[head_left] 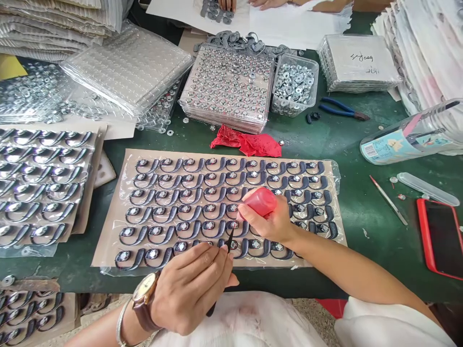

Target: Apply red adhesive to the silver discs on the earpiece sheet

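Rows of small dark wristband-shaped pieces, each with a shiny round part, lie on a brown cardboard sheet under clear film. My left hand is closed around black tweezers, whose tip is at one piece near the middle of the sheet. Squeezed in my right hand is a red soft bottle, tilted over the same piece. Its nozzle is mostly hidden by my fingers. Whether tweezers or bottle touch the piece, I cannot tell.
Behind the sheet are a red cloth, a stacked tray of round metal parts and a tub of washers. Pliers, a clear jar and a red-cased phone lie right. A co-worker's hands show at the top.
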`<state>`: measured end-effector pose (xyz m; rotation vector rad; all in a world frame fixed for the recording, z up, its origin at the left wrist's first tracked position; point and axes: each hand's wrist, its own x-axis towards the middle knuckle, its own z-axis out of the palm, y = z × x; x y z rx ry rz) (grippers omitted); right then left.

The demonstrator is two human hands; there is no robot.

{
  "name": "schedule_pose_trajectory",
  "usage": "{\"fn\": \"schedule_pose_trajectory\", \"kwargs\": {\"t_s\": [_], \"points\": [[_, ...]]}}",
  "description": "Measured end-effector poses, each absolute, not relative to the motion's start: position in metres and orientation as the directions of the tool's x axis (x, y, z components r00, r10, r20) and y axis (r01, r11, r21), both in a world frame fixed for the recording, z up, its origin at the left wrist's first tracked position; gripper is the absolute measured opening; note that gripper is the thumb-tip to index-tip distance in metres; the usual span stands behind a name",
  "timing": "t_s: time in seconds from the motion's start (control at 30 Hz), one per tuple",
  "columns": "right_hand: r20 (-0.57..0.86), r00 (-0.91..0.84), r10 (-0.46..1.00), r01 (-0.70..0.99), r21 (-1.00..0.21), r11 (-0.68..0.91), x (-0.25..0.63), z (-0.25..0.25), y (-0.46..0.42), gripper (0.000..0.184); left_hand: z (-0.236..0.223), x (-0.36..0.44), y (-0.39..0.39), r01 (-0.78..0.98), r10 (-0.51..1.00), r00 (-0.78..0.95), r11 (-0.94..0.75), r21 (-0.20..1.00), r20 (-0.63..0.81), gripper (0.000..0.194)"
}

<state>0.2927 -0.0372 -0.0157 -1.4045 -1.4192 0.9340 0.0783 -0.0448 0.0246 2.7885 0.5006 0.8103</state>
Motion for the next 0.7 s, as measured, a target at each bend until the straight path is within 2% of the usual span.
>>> {"fn": "schedule_pose_trajectory", "kwargs": {"t_s": [0.2,0.53,0.7], "points": [[0.107,0.035,0.994,0.368,-0.926,0.087,0.296,-0.012,-0.038,0.025,0.027,0.078,-0.042,0.247,0.367,0.802,-0.922,0.298,0.471,0.014],[0.095,0.028,0.995,0.331,-0.940,0.081,0.296,-0.014,-0.040,0.028,0.031,0.079,-0.034,0.251,0.410,0.792,-0.894,0.371,0.452,0.012],[0.087,-0.012,0.996,0.310,-0.947,0.087,0.295,-0.014,-0.041,0.024,0.029,0.078,-0.025,0.258,0.520,0.732,-0.810,0.527,0.441,0.014]]}}
